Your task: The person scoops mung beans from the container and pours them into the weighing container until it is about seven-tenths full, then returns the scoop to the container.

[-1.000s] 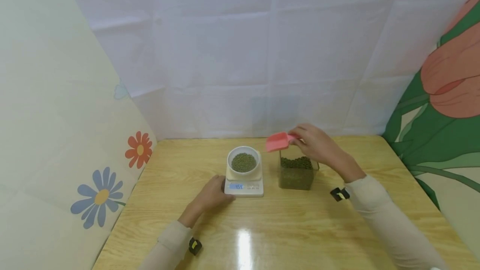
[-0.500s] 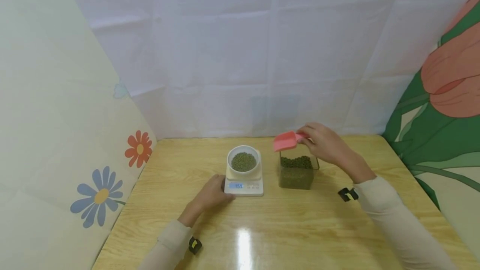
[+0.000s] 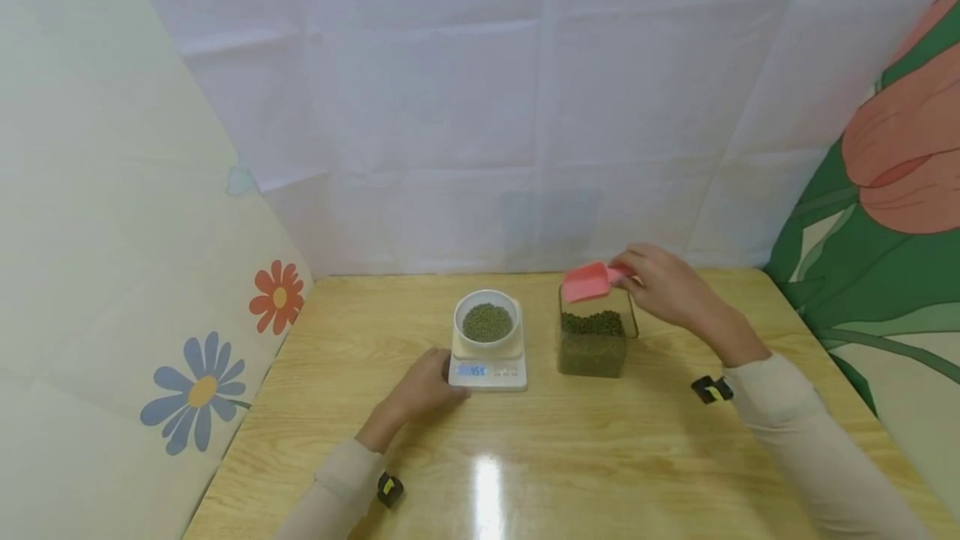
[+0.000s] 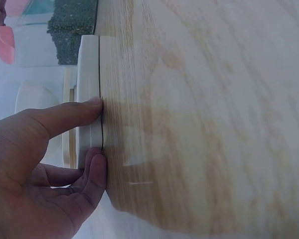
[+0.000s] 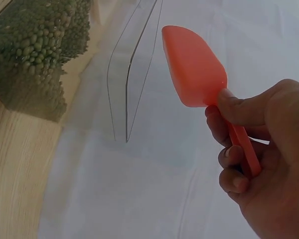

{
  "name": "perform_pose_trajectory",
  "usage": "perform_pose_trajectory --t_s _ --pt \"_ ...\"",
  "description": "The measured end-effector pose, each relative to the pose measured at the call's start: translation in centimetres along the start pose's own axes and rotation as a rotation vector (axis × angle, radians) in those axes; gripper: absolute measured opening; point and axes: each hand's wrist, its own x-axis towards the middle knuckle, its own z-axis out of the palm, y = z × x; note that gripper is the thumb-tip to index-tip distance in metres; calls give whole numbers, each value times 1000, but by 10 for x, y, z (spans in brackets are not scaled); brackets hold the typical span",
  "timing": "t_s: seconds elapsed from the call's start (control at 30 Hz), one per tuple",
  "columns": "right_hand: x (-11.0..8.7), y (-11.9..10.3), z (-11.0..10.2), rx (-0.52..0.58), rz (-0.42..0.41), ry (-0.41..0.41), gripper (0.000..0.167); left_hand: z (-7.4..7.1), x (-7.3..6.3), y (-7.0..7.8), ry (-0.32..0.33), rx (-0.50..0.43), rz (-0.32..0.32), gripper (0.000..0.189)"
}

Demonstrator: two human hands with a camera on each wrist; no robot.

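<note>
My right hand (image 3: pixel 670 287) grips the handle of a pink scoop (image 3: pixel 587 282), fingers curled round it in the right wrist view. The scoop is over the back of a clear square container (image 3: pixel 592 359) that holds green mung beans (image 5: pixel 37 45); no beans show in its pan. To the left, a white bowl (image 3: pixel 460 319) with mung beans stands on a white kitchen scale (image 3: pixel 517 383). My left hand (image 3: pixel 426 385) holds the scale's front left corner, thumb and bent fingers against its edges in the left wrist view. The scale's lit display has small digits.
A wood-grain table (image 3: pixel 600 457) carries everything. A white cloth (image 3: pixel 420 107) hangs behind its back edge. Flower-printed panels (image 3: pixel 112 232) flank it left and right.
My right hand has moved right with the scoop, from the gap between bowl and container to over the container. The left hand and the scale have stayed in place.
</note>
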Motion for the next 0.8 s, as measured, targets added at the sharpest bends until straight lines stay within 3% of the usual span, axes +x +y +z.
perform_pose_trajectory --t_s 0.53,0.8 --pt "-6 7 2 17 34 -68 25 1 1 -2 6 10 -1 46" --pt "-9 12 12 36 37 -105 21 2 2 -3 -4 -1 27 45"
